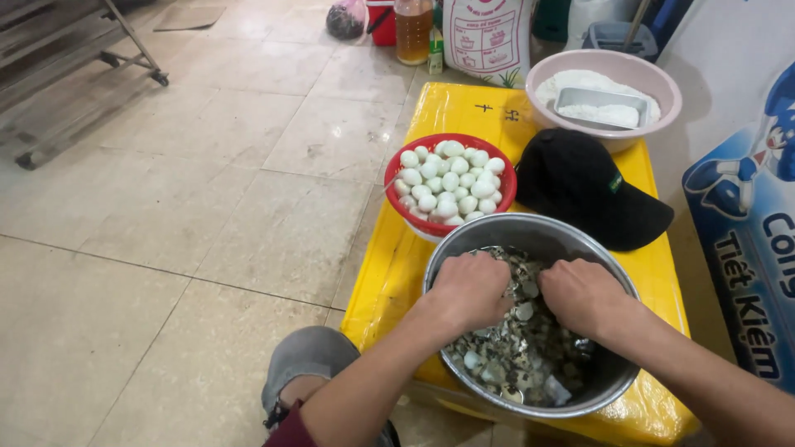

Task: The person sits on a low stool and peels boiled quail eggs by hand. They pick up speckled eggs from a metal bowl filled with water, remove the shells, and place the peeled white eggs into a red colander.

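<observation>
Both my hands reach into a large metal bowl [480, 236] filled with speckled eggshell bits, water and a few small eggs. My left hand [470, 290] is curled with its fingers down among the shells. My right hand [580, 294] is curled the same way just beside it; what either one grips is hidden under the fingers. Behind the metal bowl stands a red basket [397, 170] heaped with several peeled white small eggs [450, 180]. Both stand on a yellow surface [389, 273].
A black cap [584, 186] lies right of the red basket. A pink basin [654, 83] with white flour and a metal tray stands at the back. A blue printed box [745, 215] is on the right. Tiled floor [166, 207] spreads left; my knee [306, 356] is below.
</observation>
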